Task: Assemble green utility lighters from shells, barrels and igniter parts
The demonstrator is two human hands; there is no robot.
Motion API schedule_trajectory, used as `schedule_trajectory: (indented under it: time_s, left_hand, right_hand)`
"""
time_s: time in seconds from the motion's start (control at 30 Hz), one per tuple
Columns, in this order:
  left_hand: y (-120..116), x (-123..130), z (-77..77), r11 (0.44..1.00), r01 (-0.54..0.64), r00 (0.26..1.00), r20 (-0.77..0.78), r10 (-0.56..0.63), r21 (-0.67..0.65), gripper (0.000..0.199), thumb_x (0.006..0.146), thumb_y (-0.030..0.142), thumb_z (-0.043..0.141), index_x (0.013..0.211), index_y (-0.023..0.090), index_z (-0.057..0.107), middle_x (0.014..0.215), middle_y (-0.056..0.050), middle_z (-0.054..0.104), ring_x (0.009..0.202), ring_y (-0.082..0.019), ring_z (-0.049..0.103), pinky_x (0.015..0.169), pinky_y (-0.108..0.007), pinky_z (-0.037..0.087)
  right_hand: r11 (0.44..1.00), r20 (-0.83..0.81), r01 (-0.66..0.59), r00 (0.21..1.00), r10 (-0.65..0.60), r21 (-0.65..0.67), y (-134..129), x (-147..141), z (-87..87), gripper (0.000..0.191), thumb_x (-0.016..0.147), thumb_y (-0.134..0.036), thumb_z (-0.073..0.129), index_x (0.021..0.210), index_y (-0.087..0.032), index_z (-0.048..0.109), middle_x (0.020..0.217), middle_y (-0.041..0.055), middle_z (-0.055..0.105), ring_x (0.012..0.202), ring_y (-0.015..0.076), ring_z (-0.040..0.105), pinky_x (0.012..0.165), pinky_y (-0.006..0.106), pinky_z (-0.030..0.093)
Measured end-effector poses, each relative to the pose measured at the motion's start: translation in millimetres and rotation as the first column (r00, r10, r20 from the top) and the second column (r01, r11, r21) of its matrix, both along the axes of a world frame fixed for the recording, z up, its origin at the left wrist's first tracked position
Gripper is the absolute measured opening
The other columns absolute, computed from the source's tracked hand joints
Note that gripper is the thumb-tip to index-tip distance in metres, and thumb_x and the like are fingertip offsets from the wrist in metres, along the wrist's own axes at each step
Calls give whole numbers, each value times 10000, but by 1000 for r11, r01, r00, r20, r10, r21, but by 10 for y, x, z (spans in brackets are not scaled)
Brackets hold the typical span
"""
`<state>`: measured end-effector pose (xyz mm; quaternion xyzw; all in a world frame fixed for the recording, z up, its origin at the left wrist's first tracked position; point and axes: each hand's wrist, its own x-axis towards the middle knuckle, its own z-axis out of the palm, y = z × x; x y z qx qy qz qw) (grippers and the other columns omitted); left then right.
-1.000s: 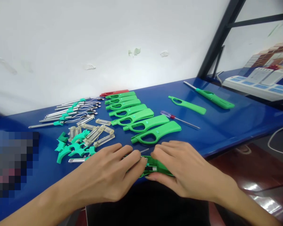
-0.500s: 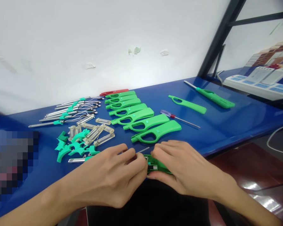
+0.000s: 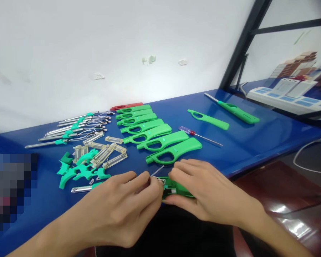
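Note:
At the table's front edge, my right hand is closed around the rear of an opened green lighter casing, its hollow side up. White wires and a small black part lie inside it. My left hand pinches at the front of the same lighter, its fingertips partly hidden. From beneath that hand a silver lighter tube sticks out to the left. A thin clear tube pokes up beside the left fingers.
Behind my hands lies a row of green casing halves with a red casing at the back. Leftward are metal rods with wires, clear fuel tanks and green triggers. A screwdriver and a whole lighter lie rightward.
The view has shifted slightly, so the things on the table sit a little further left. My left fingers have drawn a little away from the right hand, showing more of the wires.

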<state>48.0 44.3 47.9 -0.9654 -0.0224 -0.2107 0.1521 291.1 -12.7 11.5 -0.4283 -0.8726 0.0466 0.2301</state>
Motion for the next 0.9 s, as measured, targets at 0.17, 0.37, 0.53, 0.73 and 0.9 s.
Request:
schedule_trajectory:
  time_s: [0.17, 0.37, 0.53, 0.73, 0.9]
  left_hand:
    - [-16, -12, -38, 998, -44, 999, 21, 45, -41, 432, 1137, 96, 327, 1005, 114, 738, 921, -43, 757, 734, -194, 669, 605, -380, 473]
    - [-20, 25, -19, 998, -48, 998, 35, 49, -49, 452, 1128, 72, 329, 923, 132, 727, 883, -44, 737, 714, -176, 663, 645, -354, 502]
    - [-14, 25, -65, 997, -54, 998, 41, 56, -46, 431, 1127, 82, 331, 973, 125, 732, 912, -46, 740, 736, -182, 668, 653, -359, 510]
    - [-20, 4, -115, 998, -56, 997, 54, 58, -43, 382, 1116, 95, 376, 968, 142, 725, 918, -46, 736, 738, -179, 653, 656, -356, 514]
    - [-20, -9, -131, 998, -53, 997, 57, 55, -34, 360, 1113, 96, 396, 969, 135, 724, 932, -48, 726, 745, -180, 643, 670, -353, 495]
  right_hand:
    - [992, -141, 90, 987, -78, 84, -86, 23, -66, 307, 1011, -476, 725, 1128, -218, 605, 1087, 57, 649, 977, 255, 594, 880, 401, 455]
    - [993, -346, 94, 932, -112, -70, -165, -24, -107, 185, 991, -250, 780, 1049, -258, 604, 1023, -24, 678, 962, 188, 576, 873, 335, 440]
    - [990, -389, 113, 911, -137, -83, -162, -43, -118, 208, 962, -255, 823, 1039, -266, 630, 999, -48, 694, 963, 165, 578, 862, 289, 459]
    - [990, -371, 112, 919, -135, -82, -149, -27, -120, 220, 957, -256, 826, 1029, -259, 619, 985, -40, 689, 943, 171, 574, 832, 293, 458]
    - [992, -353, 84, 929, -113, -96, -140, -16, -117, 207, 980, -291, 801, 1061, -262, 613, 1018, -22, 683, 964, 186, 578, 853, 312, 462]
